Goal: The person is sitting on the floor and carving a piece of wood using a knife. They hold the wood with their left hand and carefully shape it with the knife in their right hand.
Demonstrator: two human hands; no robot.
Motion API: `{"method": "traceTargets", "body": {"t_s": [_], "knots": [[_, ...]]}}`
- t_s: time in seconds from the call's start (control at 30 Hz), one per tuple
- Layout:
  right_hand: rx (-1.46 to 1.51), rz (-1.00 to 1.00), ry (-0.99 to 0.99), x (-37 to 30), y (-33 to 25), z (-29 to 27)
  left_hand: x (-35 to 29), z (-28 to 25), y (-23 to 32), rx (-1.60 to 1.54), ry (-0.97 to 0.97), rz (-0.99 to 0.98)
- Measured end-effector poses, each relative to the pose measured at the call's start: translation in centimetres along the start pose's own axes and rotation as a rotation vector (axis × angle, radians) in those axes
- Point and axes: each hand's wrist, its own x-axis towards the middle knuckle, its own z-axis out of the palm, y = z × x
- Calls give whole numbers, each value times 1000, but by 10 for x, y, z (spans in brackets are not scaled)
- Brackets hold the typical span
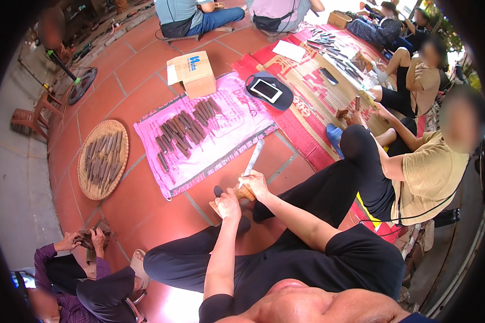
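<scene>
- The bare left hand (226,205) is curled around one end of a short, tan-brown, wooden-looking piece (246,192); the piece shows just right of those fingers, below the right hand.
- The bare right hand (256,184) is clenched on the lower end of a long, narrow, pale grey strip (253,158), which slants up and away from the fist. Whether the strip touches the piece is hidden by the fingers.
- Beyond the hands, a pink printed sheet (199,168) lies on the red tiles, bearing rows of dark brown, slender sticks (180,132).
- Left of the sheet, a round, woven, straw-coloured tray (82,164) carries more brown pieces (103,159).
- At the sheet's far right corner, a white-framed phone (267,90) rests on a dark cap (284,98).
- At its far edge stands an open cardboard box (200,85).
</scene>
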Motion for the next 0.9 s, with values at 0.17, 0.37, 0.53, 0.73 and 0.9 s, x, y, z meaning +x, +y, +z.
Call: {"method": "traceTargets", "body": {"t_s": [0.17,0.37,0.53,0.73,0.9], "knots": [[56,25,95,8,-1,-5,-4,-13,-1,24,-18,-3],[56,-9,3,10,5,-7,-2,-18,1,-23,-42,-12],[59,10,40,7,-5,-4,-2,-16,-4,-66,-69,2],[13,-8,29,4,-8,2,-1,-17,-3,-27,-115,2],[23,-20,53,9,-12,6,-2,-24,-1,-45,-119,-14]]}}
